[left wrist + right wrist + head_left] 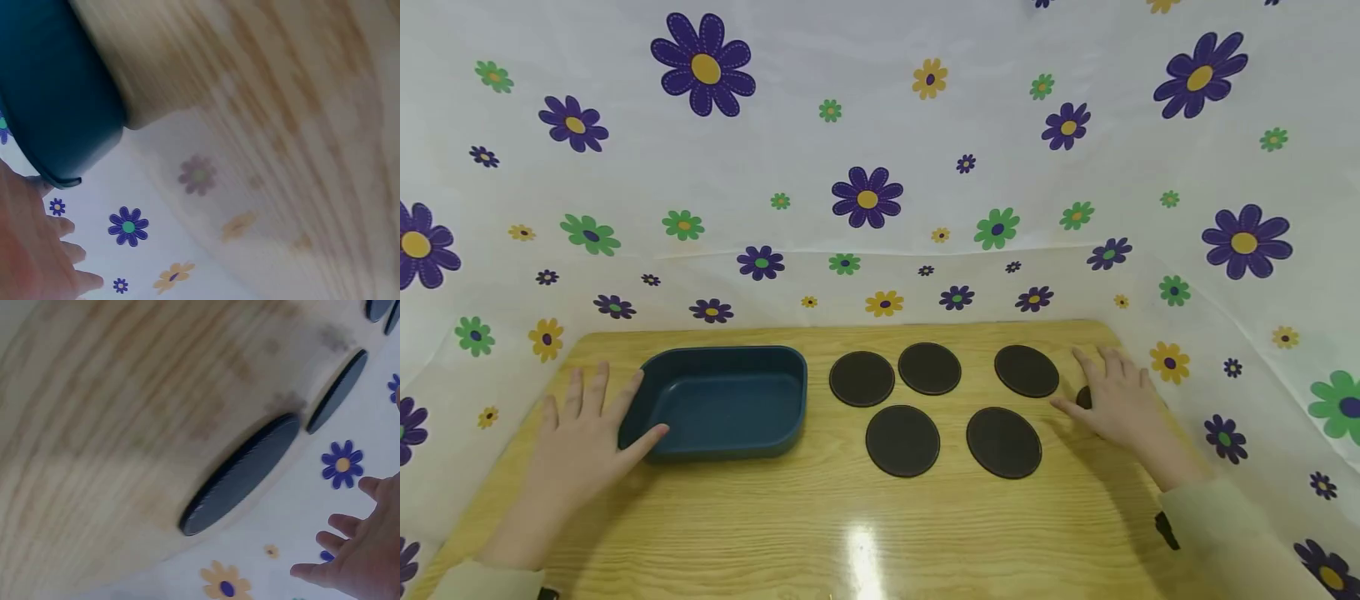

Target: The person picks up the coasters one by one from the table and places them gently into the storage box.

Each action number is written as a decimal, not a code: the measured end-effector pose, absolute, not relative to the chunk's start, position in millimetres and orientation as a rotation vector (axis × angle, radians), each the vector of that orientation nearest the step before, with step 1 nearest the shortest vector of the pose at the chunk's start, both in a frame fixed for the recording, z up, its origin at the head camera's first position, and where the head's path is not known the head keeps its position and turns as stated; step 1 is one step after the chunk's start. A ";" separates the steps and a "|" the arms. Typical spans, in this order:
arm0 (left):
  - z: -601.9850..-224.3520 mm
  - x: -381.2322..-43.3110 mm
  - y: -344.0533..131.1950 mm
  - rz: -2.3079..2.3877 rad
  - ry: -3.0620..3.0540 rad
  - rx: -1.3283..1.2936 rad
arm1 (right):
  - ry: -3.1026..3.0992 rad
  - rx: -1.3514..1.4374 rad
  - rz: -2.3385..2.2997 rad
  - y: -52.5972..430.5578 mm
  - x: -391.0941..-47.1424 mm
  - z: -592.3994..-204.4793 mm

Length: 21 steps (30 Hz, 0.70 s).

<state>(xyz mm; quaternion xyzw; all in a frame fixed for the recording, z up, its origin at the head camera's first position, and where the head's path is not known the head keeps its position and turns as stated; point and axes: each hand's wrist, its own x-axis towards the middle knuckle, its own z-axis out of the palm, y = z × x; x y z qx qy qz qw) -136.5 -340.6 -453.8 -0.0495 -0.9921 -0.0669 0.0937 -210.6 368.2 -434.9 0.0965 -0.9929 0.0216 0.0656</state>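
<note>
A dark blue rectangular tub (pixel 722 454) stands at the left of the wooden table, its inside bare. My left hand (pixel 576 446) is at its left side with fingers spread, thumb and index finger overlapping the rim in the head view. The left wrist view shows the tub's wall (pixel 62 87) beside that hand (pixel 31 244). On the right, my right hand (pixel 1116 404) is held above a black round disc (pixel 1083 397), mostly hidden beneath it. Its fingers are extended and apart in the right wrist view, where a black disc (pixel 240 478) lies near the hand (pixel 365 550).
Several more flat black discs, such as the front one (pixel 902 442) and the right one (pixel 1027 371), lie spread between tub and right hand. White cloth (pixel 775 167) with printed flowers encloses the table (pixel 737 525) at the back and sides.
</note>
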 end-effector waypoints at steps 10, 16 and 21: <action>-460.6 -143.1 -350.0 -0.178 -2.939 -0.226 | -3.099 0.225 0.087 394.6 -216.3 -454.0; -461.7 -145.6 -352.4 -0.222 -2.976 -0.265 | -3.159 0.213 0.105 401.6 -217.0 -463.4; -458.7 -149.2 -350.2 -0.266 -2.974 -0.293 | -3.203 0.202 0.141 407.9 -216.5 -467.6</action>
